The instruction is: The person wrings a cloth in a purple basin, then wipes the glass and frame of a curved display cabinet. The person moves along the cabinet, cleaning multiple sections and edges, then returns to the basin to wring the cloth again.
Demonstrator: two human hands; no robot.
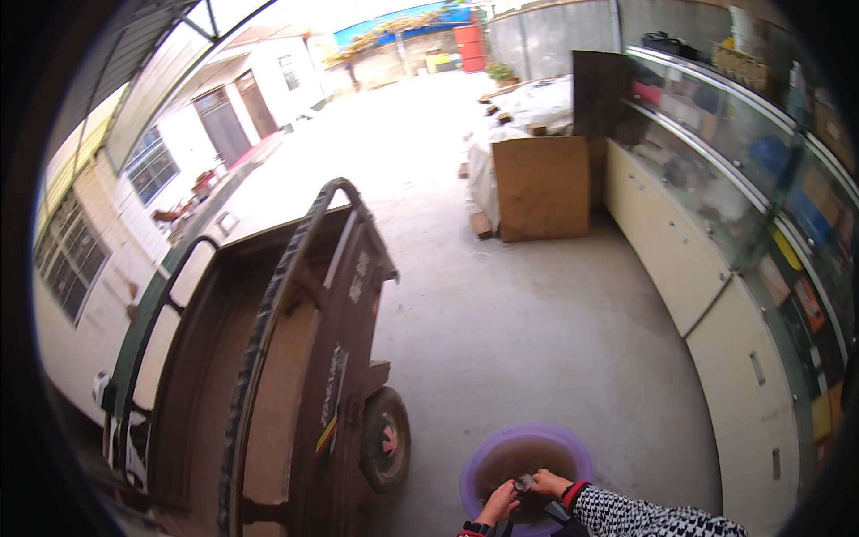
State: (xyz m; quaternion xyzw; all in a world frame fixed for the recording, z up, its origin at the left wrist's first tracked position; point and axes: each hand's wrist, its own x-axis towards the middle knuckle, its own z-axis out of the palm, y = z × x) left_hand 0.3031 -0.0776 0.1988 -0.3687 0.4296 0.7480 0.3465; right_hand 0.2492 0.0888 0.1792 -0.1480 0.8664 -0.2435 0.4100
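Observation:
A round purple basin (468, 474) holding murky brown water (510, 456) stands on the floor low in the view. Over the water, a small grey, shiny-looking thing (523, 483) is held between both hands; its kind is too small to make out. My left hand (499, 505) pinches it from the left side, fingers closed. From the right, my right hand (549, 483) grips it too, its fingers bent inward. A black-and-white patterned sleeve with a red cuff covers the right forearm. The fingertips partly hide the thing.
To the left is a brown cargo tricycle bed (304, 358) with a metal rail and a wheel (386, 440). Glass display cabinets (698, 215) line the right side. Ahead, a cardboard sheet (541, 190) leans against a covered pile (537, 103).

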